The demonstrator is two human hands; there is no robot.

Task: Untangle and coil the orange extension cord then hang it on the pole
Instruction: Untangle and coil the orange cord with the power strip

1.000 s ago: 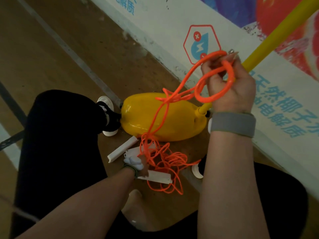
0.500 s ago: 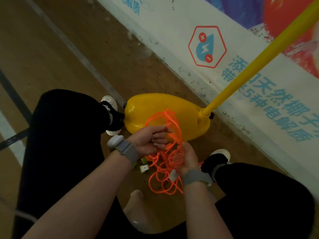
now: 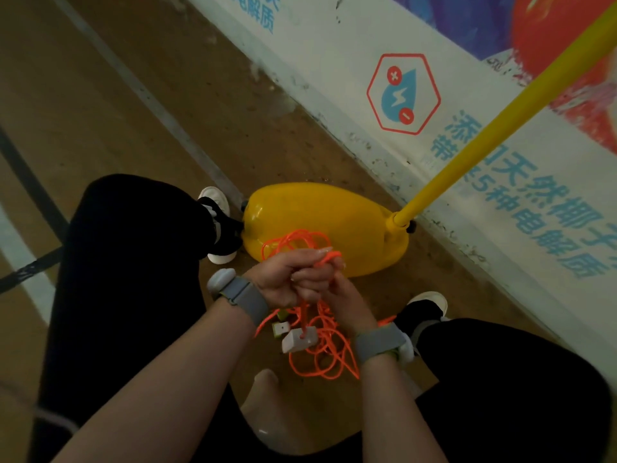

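Running through your left grip [image 3: 290, 279], the orange extension cord [image 3: 329, 257] is tangled, not coiled. A bunch of strands crosses your curled fingers. Loose loops rise beyond the knuckles in front of the yellow base [image 3: 350, 225]. Several strands drop from under the fist to a loose heap on the floor [image 3: 233, 111] between your feet.

A white socket block [image 3: 298, 340] sits at the end of one dropping strand; whether it hangs or lies on the floor cannot be determined. A small green-and-white plug [image 3: 279, 329] shows just beside it, on its left.

Left grip: closed around the cord, fingers wrapped over the bunch. Right grip [image 3: 349, 295]: tucked under and behind the left one and touching it, back of the hand up. Its fingers are mostly hidden, so I cannot tell whether it has hold of the cord.

The yellow pole [image 3: 484, 138] rises at a slant from the right end of the base toward the upper right, well apart from your hands. The cord does not touch it and is not yet hung.

You wear a grey wristband on the left wrist [image 3: 247, 295] and another on the right [image 3: 379, 342]. Your knees, in black trousers, flank the heap. Your left shoe [image 3: 218, 225] meets the left end of the base, and your right shoe [image 3: 427, 300] stands near the heap's right side. Behind the base runs a wall banner [image 3: 334, 61] with blue characters and a red hexagon emblem [image 3: 403, 93].
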